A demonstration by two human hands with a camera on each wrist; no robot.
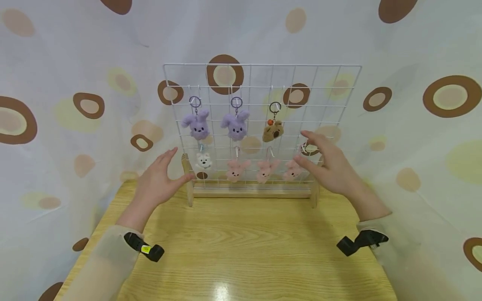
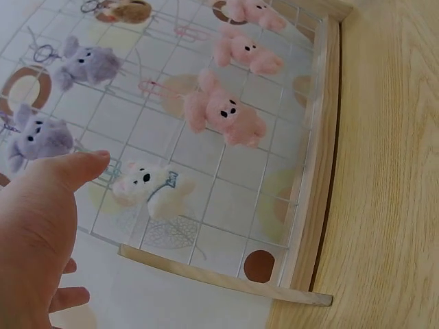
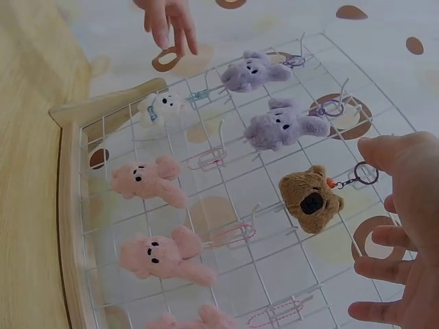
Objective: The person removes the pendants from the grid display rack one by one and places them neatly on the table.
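A white wire grid rack carries plush keychains on hooks. In its upper row hang two purple bunnies and a brown bear; below are a white dog and three pink bunnies. My left hand hovers by the rack's left side, fingers extended and thumb spread, nearest the white dog keychain. On the right side, my right hand is held with spread fingers, overlapping the rightmost pink bunny in the head view. Both hands hold nothing.
The grid stands in a wooden base toward the back of a wood-grain table. Behind and at both sides hangs a white curtain with brown and yellow oval spots. Black wrist cameras sit on both sleeves.
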